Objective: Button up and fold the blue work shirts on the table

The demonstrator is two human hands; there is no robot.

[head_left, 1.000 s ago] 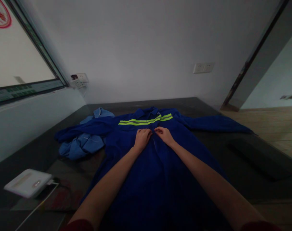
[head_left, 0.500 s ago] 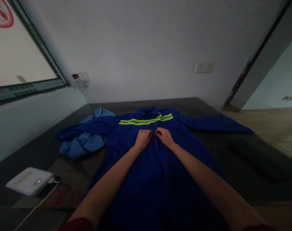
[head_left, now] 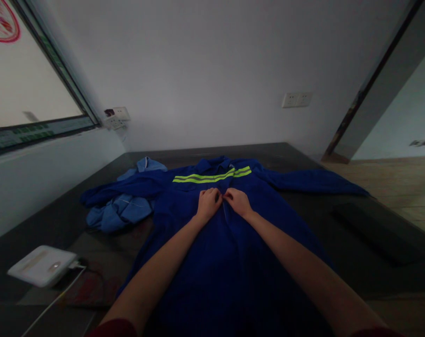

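A blue jacket is lying spread out, front up, on a dark table, its collar pointing to the far side and its lower part reaching down to the near edge of the view. A yellow-green stripe with a grey middle is running across the chest. Just on the near side of that stripe, at the front opening, the left hand and the right hand are meeting, fingertips close together; both are pinching the front of the jacket, though the exact bit between the fingers is too small to make out. One sleeve is stretching left across some light blue cloth, which is showing on its far and near sides, while the other sleeve is reaching out to the right. At the near left, a white box is sitting with a white cable running from it. On the right, a flat black object is resting on the table, well apart from the hands.
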